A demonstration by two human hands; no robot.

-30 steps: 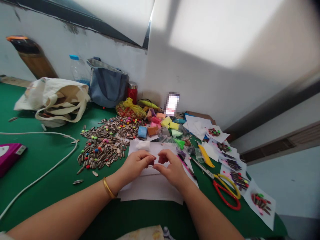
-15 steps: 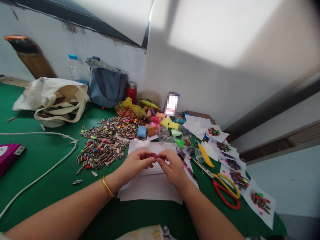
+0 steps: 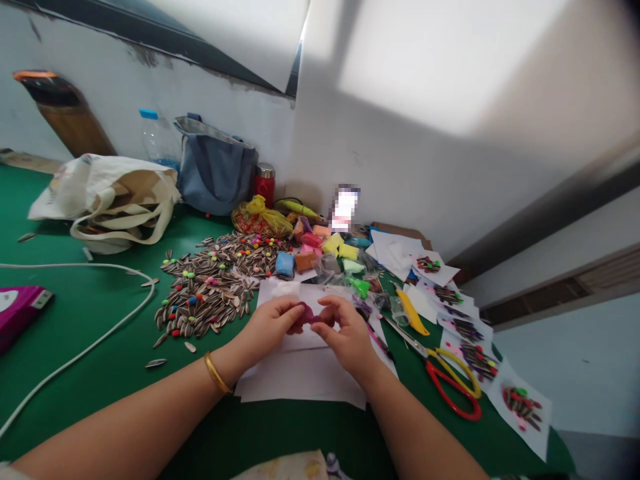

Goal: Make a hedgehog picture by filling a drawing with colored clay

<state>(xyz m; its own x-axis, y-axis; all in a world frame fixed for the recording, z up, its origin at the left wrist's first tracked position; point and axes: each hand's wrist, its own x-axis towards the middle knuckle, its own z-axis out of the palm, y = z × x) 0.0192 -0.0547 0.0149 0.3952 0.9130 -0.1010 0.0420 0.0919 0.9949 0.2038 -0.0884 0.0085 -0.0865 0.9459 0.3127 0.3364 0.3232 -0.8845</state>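
A flattened piece of dark purple clay (image 3: 307, 313) is held above a stack of white paper (image 3: 305, 373). My left hand (image 3: 277, 323) pinches it between thumb and fingers at its left side. My right hand (image 3: 347, 333) is at the clay's right edge, thumb and forefinger parted, with the thumb tip close to or touching the clay. A white lump (image 3: 286, 289) lies on the paper just behind my left hand. Scissors (image 3: 453, 373) with red and yellow handles and a yellow utility knife (image 3: 411, 312) lie to the right.
Sunflower seeds (image 3: 200, 307) mixed with coloured bits are heaped on the left. Clay packs (image 3: 305, 261) are piled behind the paper. Seed-decorated cards (image 3: 523, 407) line the right edge. A phone (image 3: 344, 207) leans on the wall; bags (image 3: 217, 167) and a white cable (image 3: 115, 328) are left.
My right thumb and forefinger have parted from their pinch on the clay. More of the clay shows now, with my left hand still gripping it.
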